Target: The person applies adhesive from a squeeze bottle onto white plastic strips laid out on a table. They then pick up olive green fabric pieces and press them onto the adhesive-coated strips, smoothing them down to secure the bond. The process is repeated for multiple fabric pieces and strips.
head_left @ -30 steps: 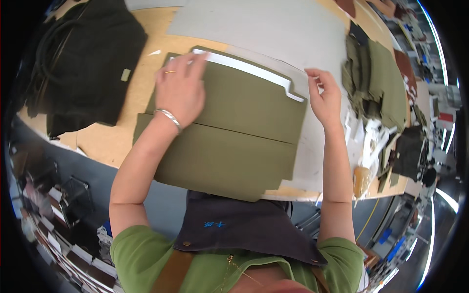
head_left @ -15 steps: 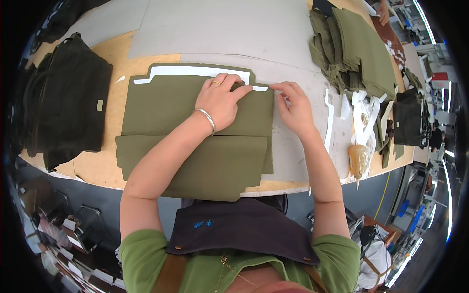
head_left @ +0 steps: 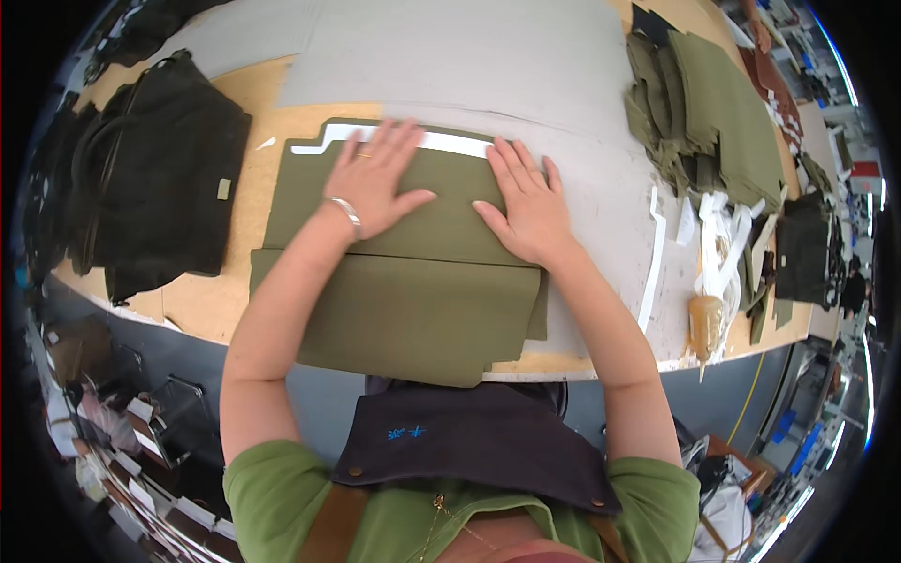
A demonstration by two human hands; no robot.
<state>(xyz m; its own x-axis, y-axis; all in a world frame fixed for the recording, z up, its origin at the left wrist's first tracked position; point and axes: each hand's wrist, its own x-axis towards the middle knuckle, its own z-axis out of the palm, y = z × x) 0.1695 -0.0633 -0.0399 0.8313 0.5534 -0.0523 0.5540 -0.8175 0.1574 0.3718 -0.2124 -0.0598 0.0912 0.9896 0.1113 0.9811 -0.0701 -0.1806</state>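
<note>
Olive fabric panel [head_left: 404, 272] now lies squared on the desk [head_left: 216, 310]; my left hand [head_left: 375, 183] and right hand [head_left: 526, 202], spread flat, have come together at its twelve o'clock edge, so I judge smoothing nearly finished.

Bright, even overhead light; soft shadows; sharp centre; strong fisheye bending, black rim

We see open grey board [head_left: 488, 56] beyond the olive fabric [head_left: 404, 272]. A black bag [head_left: 160, 178] blocks our left, while folded fabric [head_left: 704, 113] and white strips [head_left: 718, 235] crowd our right.
</note>
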